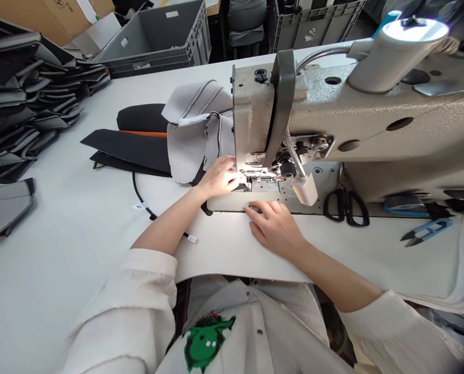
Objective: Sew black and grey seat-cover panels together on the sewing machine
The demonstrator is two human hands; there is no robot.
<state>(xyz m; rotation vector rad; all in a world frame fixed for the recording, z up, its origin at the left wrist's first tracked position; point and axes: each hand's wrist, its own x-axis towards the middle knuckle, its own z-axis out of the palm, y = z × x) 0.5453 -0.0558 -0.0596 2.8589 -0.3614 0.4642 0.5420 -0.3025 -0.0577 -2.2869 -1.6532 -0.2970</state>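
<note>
A sewn grey-and-black fabric cover (pixel 189 148) lies bunched left of the sewing machine (pixel 372 124). Its black flaps (pixel 133 148) stretch to the left, with an orange strip between them. My left hand (pixel 219 176) is closed on the cover's near edge, close beside the presser foot (pixel 249 183); its fingertips are partly hidden by the machine head. On the front edge of the machine bed (pixel 232 203) rests my right hand (pixel 275 228), fingers stretched out and apart, holding nothing. A black cable (pixel 137 189) with a white tag trails from under the cover.
Black-handled scissors (pixel 345 202) lie on the bed at right, and blue thread snips (pixel 426 232) on the tabletop. A small lamp (pixel 304 188) hangs by the needle area. Stacked fabric pieces (pixel 25 98) fill the left side. Grey crates (pixel 158 52) stand behind.
</note>
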